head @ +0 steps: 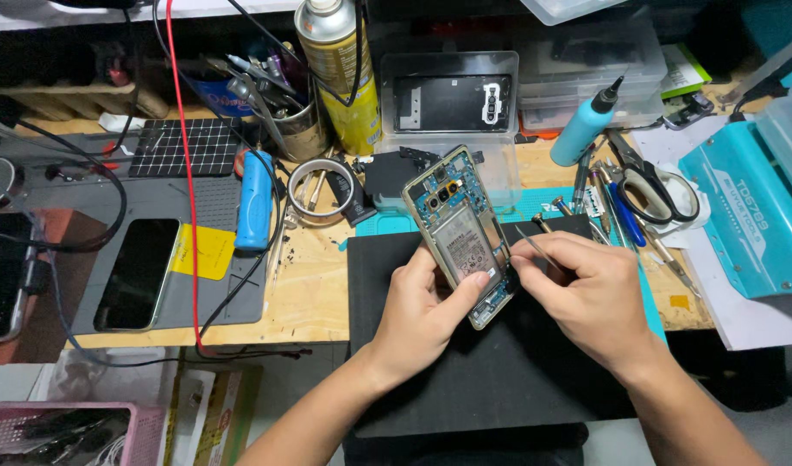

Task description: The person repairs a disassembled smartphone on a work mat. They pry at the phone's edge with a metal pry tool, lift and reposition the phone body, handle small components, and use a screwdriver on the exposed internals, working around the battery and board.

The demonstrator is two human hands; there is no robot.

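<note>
My left hand (422, 311) grips an opened smartphone (456, 229) with its back cover off, so the blue circuit board, cameras and silver battery show. The phone is tilted above a black work mat (465, 380). Pinched in my right hand (586, 293) is a pair of thin metal tweezers (534, 246), its lower tip at the phone's lower right edge. Both hands touch the phone's lower half.
A clear plastic box (452, 103) with a dark phone back cover stands behind. A spray can (335, 69), tape roll (322, 185), blue cylinder (256, 198), scissors (650, 185), teal bottle (586, 125) and teal tool case (745, 216) surround the mat. Another phone (137, 272) lies left on a grey mat.
</note>
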